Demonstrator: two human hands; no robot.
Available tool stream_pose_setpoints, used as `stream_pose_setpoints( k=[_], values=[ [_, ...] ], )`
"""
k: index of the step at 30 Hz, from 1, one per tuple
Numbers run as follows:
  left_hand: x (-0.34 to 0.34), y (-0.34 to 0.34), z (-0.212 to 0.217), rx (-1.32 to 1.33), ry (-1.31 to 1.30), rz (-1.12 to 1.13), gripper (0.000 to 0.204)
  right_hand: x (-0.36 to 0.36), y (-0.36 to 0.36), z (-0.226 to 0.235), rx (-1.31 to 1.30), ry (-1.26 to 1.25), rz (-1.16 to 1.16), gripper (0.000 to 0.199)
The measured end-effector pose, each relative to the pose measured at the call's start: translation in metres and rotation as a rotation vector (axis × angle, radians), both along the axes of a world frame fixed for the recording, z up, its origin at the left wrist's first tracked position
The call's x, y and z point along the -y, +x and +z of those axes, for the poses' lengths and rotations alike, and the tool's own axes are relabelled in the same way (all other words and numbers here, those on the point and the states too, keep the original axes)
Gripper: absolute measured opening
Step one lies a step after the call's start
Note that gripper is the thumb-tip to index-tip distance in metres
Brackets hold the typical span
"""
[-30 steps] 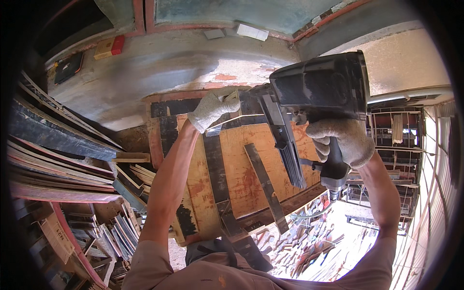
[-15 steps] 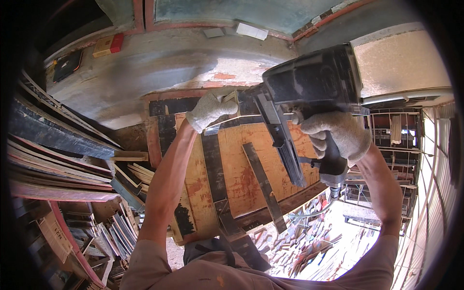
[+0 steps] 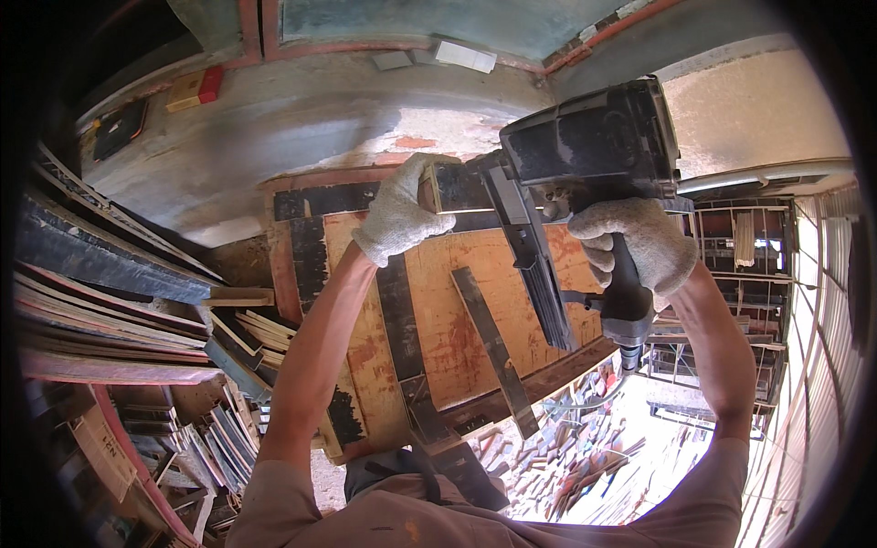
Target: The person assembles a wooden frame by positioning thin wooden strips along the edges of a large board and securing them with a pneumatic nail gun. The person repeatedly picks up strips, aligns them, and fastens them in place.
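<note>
A dark pneumatic nail gun (image 3: 585,146) is held up over an orange plywood panel (image 3: 448,310), its long black magazine (image 3: 534,265) slanting down below the body. Its handle is gripped by the right hand (image 3: 639,247), gloved in white knit, with the fingers closed around the grip directly beneath the gun's body. An air hose fitting (image 3: 628,352) is seen just below that hand.

To the left of the gun's nose, a small wooden block (image 3: 452,187) is held against the upper edge of the panel by the left hand (image 3: 402,215), also gloved, with the fingers curled over the block. The nose of the gun is set close beside this hand; whether they touch cannot be told.

Dark wooden battens (image 3: 493,352) are fixed across the panel below both hands. Stacked boards (image 3: 110,301) are piled well to the left of the left hand, and scattered wood offcuts (image 3: 566,457) lie below the right hand.
</note>
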State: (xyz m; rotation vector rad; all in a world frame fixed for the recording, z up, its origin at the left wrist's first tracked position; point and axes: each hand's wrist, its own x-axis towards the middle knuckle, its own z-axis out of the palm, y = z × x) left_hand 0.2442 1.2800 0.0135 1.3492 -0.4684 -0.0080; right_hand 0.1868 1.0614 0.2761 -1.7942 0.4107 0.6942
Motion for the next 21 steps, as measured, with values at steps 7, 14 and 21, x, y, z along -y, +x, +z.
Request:
stream_pose_setpoints(
  k=[7,14,21],
  values=[
    [-0.006,-0.001,0.014,-0.058,0.084,-0.031,0.069,-0.005,0.003,0.002,-0.056,-0.071,-0.016,0.015],
    [-0.009,0.007,0.007,-0.066,0.075,-0.04,0.068,-0.008,0.003,0.013,-0.071,-0.123,-0.012,0.01],
    [-0.005,0.005,0.008,-0.055,0.041,-0.051,0.067,0.033,0.003,-0.009,0.137,0.012,0.375,0.011]
  ],
)
